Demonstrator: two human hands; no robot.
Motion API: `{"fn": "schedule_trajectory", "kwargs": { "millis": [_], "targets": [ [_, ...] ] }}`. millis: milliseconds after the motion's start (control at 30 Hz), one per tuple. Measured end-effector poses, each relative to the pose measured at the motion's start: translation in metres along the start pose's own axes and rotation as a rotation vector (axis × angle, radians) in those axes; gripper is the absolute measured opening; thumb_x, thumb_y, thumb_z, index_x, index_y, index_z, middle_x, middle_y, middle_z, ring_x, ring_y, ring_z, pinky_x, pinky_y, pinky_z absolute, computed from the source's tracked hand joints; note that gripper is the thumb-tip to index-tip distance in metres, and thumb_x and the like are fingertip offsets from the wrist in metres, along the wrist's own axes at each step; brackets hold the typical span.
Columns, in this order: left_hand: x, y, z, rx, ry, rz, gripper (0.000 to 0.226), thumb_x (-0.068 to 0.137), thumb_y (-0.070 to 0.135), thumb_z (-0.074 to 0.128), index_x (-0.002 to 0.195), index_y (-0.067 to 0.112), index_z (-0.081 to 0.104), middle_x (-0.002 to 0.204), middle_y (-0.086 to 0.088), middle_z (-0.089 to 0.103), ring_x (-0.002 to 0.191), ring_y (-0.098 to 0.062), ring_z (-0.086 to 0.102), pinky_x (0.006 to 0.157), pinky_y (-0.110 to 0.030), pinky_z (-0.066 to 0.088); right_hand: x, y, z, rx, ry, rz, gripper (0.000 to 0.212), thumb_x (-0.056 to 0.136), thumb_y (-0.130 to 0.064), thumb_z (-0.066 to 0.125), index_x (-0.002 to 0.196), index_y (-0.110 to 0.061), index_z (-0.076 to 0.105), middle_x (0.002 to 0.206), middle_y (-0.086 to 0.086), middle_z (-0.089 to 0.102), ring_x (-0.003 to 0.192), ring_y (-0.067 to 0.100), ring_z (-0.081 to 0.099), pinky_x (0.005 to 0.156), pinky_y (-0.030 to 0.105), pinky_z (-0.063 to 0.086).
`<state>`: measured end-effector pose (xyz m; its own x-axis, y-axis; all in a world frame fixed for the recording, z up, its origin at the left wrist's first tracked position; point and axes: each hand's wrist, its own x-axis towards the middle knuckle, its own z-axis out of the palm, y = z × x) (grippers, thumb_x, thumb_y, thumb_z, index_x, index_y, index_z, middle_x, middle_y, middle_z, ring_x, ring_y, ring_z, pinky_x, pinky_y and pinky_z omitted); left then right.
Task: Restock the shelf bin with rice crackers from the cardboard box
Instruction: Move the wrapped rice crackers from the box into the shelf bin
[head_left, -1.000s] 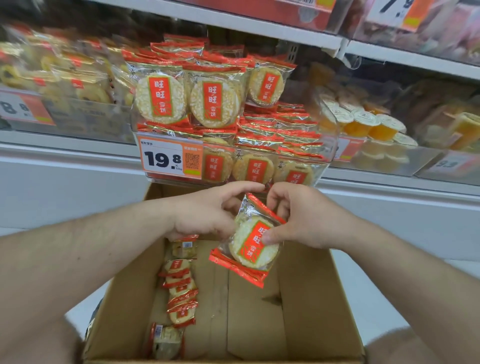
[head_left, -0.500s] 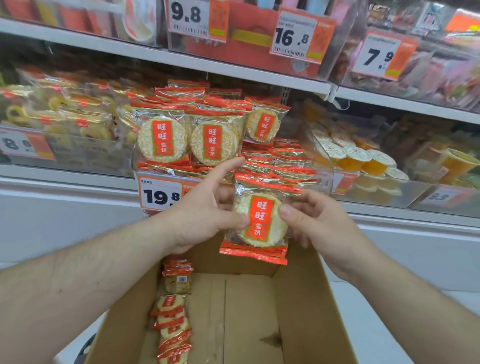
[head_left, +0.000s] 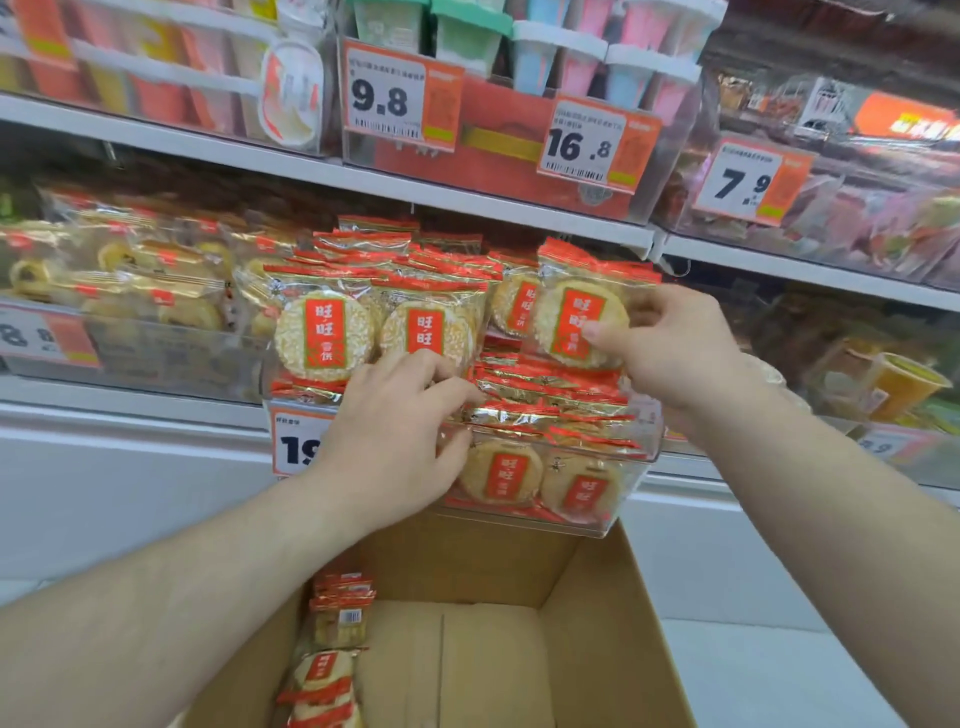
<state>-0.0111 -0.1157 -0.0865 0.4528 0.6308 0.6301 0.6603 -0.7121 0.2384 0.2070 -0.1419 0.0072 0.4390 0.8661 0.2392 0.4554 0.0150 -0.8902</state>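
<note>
Price tags 9.8 (head_left: 397, 98), 16.8 (head_left: 584, 143) and 7.9 (head_left: 740, 182) hang on the upper shelf (head_left: 311, 169). Jelly cups (head_left: 904, 382) sit right; pastries (head_left: 140, 291) left.

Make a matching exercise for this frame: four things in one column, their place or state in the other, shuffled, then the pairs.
1. right hand
2. left hand
3. brown cardboard box
4. white-and-orange 9.8 price tag

A. on the upper shelf edge
B. below the clear plastic shelf bin, a few packets inside
C. pinches a red-and-clear rice cracker packet upright
D. rests on the stacked packets in the bin

Pairs: 1-C, 2-D, 3-B, 4-A
</note>
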Motion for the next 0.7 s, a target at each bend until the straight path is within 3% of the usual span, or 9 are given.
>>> {"fn": "schedule_trajectory", "kwargs": {
  "millis": [200, 333, 433, 700],
  "targets": [
    [-0.001, -0.009, 0.005, -0.015, -0.046, -0.006, 0.027, 0.082, 0.04, 0.059, 0.099, 0.025, 0.073, 0.086, 0.008, 0.052, 0.088, -0.02, 0.047, 0.077, -0.046, 0.047, 0.046, 0.012, 0.042, -0.085, -0.013, 0.072, 0.03, 0.08, -0.018, 0.08, 0.1, -0.022, 0.058, 0.091, -0.005, 0.063, 0.084, 0.015, 0.064, 0.073, 0.036, 0.057],
    [-0.003, -0.012, 0.009, -0.011, -0.038, 0.018, 0.023, 0.081, 0.036, 0.063, 0.098, 0.024, 0.073, 0.086, 0.008, 0.056, 0.086, -0.019, 0.047, 0.075, -0.044, 0.047, 0.06, 0.021, 0.055, -0.063, 0.007, 0.095, 0.035, 0.083, -0.018, 0.077, 0.116, -0.017, 0.062, 0.087, -0.009, 0.061, 0.089, 0.017, 0.064, 0.086, 0.041, 0.057],
    [-0.003, -0.012, 0.011, 0.003, -0.047, 0.026, 0.022, 0.081, 0.034, 0.064, 0.099, 0.025, 0.072, 0.087, 0.008, 0.061, 0.086, -0.02, 0.051, 0.074, -0.041, 0.045, 0.068, 0.025, 0.061, -0.123, 0.039, 0.078, 0.04, 0.083, -0.023, 0.078, 0.119, -0.015, 0.065, 0.092, -0.006, 0.064, 0.093, 0.02, 0.066, 0.088, 0.044, 0.056],
    [-0.004, -0.012, 0.012, 0.002, -0.034, 0.011, 0.022, 0.079, 0.034, 0.062, 0.096, 0.025, 0.072, 0.087, 0.008, 0.062, 0.086, -0.022, 0.056, 0.073, -0.037, 0.038, 0.068, 0.031, 0.076, -0.388, 0.088, 0.103, 0.031, 0.081, -0.044, 0.076, 0.092, -0.015, 0.073, 0.09, 0.002, 0.071, 0.086, 0.022, 0.067, 0.08, 0.041, 0.058]
  ]
}}
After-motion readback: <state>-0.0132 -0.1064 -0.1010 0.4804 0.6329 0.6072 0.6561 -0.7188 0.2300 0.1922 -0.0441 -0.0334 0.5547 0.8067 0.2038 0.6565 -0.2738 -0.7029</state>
